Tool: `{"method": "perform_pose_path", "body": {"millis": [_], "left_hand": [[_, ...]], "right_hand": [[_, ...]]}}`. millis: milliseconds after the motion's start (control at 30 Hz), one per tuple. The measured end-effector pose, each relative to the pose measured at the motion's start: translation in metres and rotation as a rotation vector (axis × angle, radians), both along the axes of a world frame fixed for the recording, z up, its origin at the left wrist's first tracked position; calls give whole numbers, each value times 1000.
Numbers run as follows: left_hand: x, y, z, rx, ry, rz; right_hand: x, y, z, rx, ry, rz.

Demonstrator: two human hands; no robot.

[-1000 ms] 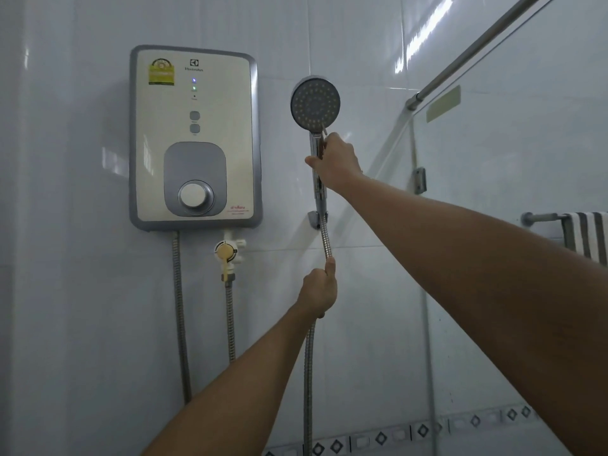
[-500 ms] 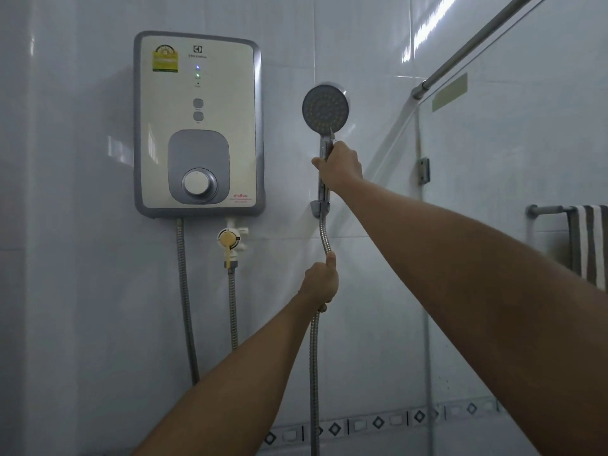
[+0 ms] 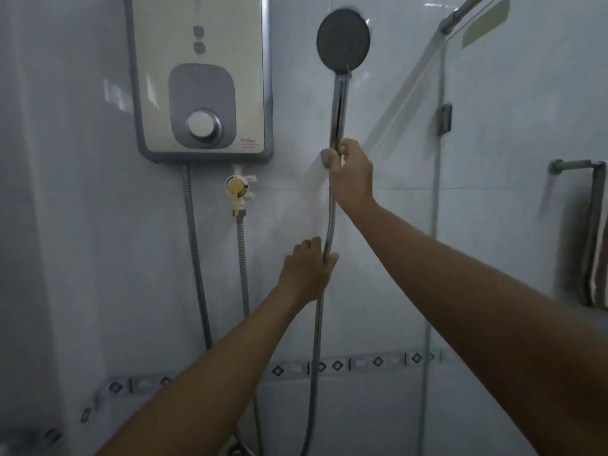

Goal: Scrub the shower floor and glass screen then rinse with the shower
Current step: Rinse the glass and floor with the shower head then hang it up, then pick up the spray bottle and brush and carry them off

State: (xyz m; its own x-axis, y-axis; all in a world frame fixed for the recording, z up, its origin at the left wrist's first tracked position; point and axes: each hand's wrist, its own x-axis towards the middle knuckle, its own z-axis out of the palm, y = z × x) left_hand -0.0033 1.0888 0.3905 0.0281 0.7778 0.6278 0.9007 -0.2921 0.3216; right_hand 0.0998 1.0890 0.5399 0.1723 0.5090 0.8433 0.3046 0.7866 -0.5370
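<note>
Pale tiles [image 3: 82, 225] carry the water heater [image 3: 200, 77], its top cut off. Right of it the right hand [image 3: 352, 179] grips the shower head [image 3: 343, 41] by its handle; lower, the left hand [image 3: 307, 274] curls round the hose [image 3: 316, 340]. Farther right, the glass screen [image 3: 526, 241], blurred.

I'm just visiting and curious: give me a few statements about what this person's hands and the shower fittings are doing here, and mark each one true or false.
1. The right hand grips the lower end of the shower handle, below the shower head. True.
2. The left hand is on the shower head. False: it holds the hose, lower than the right hand.
3. Water sprays from the shower head. False: no spray shows.
4. A striped towel hangs on a rail at the right. True.
</note>
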Motion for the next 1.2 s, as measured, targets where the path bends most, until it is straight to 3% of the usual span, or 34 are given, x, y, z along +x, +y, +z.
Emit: {"method": "perform_pose_path", "body": {"millis": [67,167,500,700,833,1000,1200], "left_hand": [[-22,-18,-46,104,126,35],[-58,-48,-106,235,127,-23],[-146,-213,-435,-314,-85,-25],[-162,-284,-617,-643,-178,15],[-153,-302,-755,-850,-220,52],[-145,-307,-926,-1091,-342,246],[-131,-306,-1107,-1255,-368,407]], "right_hand": [[-8,-7,-56,-23,-7,36],[-1,-29,-127,-54,-26,98],[-36,-140,-570,-631,-376,209],[-46,-207,-774,-1015,-535,304],[-52,-236,-920,-1204,-617,344],[-58,-266,-1113,-1453,-731,305],[-51,-286,-1336,-1695,-1024,323]]}}
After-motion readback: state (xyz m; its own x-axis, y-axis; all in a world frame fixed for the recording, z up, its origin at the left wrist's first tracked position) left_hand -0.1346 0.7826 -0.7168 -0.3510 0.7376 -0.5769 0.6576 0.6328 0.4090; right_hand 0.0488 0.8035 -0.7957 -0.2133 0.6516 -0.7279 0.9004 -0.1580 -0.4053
